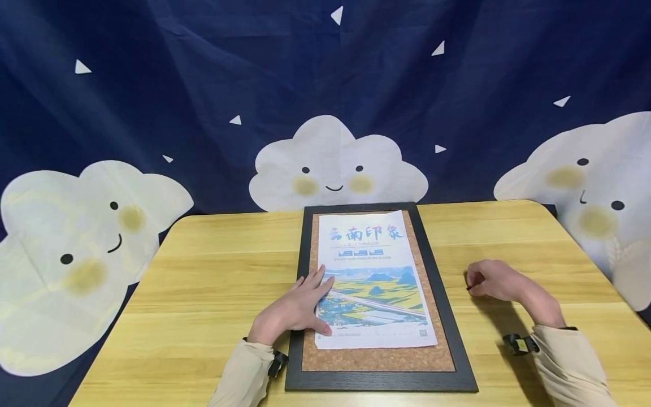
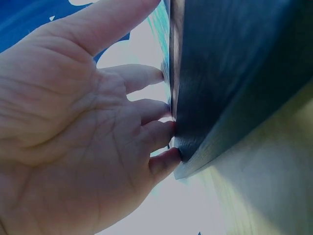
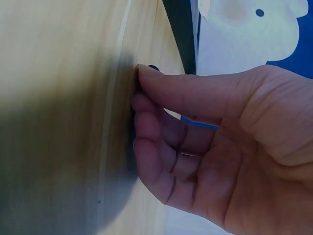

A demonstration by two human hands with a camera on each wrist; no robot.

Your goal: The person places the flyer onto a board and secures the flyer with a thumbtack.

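Poster: I saw a thin white paper poster point(image 1: 373, 277) with coloured characters at its head and a yellow-field landscape print lying flat on the brown cork of a black-framed rectangular cork board point(image 1: 442, 294), which sat in the middle of the pale wooden desk point(image 1: 213, 265).
Left hand: my left hand point(image 1: 297, 310) lay with straight, spread fingers, pressing the poster's left edge down where it met the frame's left rail; it gripped nothing.
Right hand: my right hand point(image 1: 495, 281) rested on the bare desk to the right of the board, well apart from the poster, its fingers curled and pinching a small dark thing point(image 1: 468, 288) against the wood. I judged it a pushpin, but it was too small to be sure.
Handling: I judged the poster light, limp and easily creased or slid on the cork, best held by flat pressure near an edge or corner; the board looked stiff and steady.
Head view only: it showed the whole layout, both hands and the navy backdrop with smiling white clouds point(image 1: 335, 164).
Left wrist view only: it showed the fingertips point(image 2: 164, 164) butted against the dark frame edge point(image 2: 230, 83).
Right wrist view only: it showed thumb and fingers point(image 3: 161, 83) closed together, a dark speck at the tips.
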